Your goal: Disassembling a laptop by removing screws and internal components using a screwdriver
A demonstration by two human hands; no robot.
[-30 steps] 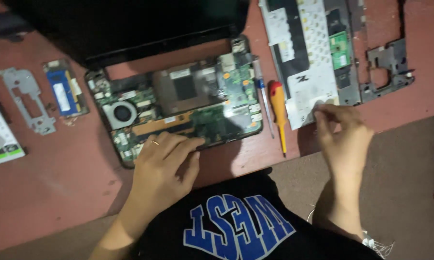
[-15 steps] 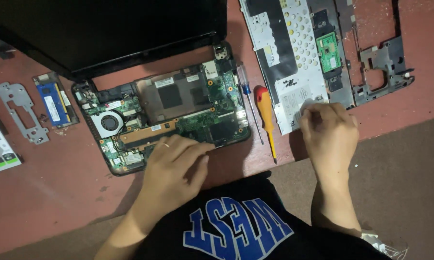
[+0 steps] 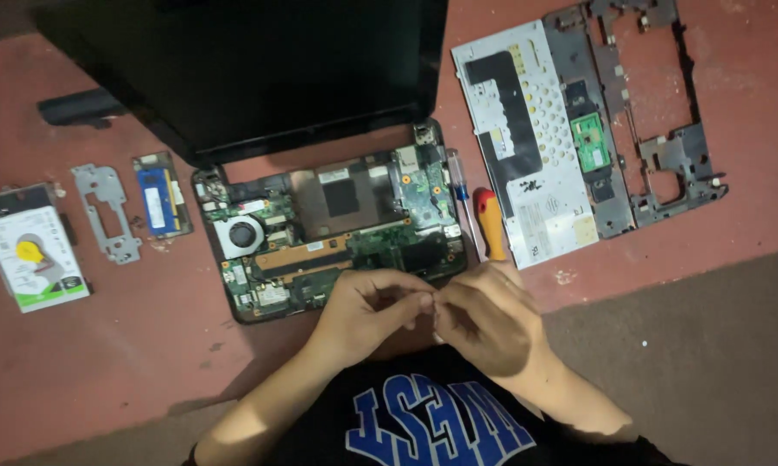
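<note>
green circuit board lies beneath both hands' touching fingertips.

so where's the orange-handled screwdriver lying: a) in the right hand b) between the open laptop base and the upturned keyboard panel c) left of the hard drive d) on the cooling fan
b: the orange-handled screwdriver lies on the table between the open laptop base and the upturned keyboard panel, just beyond the right hand.

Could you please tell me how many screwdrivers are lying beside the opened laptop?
2, side by side right of the laptop base: a thin one with a clear handle, and an orange-handled one just right of it, its lower end hidden behind the right hand.
</note>
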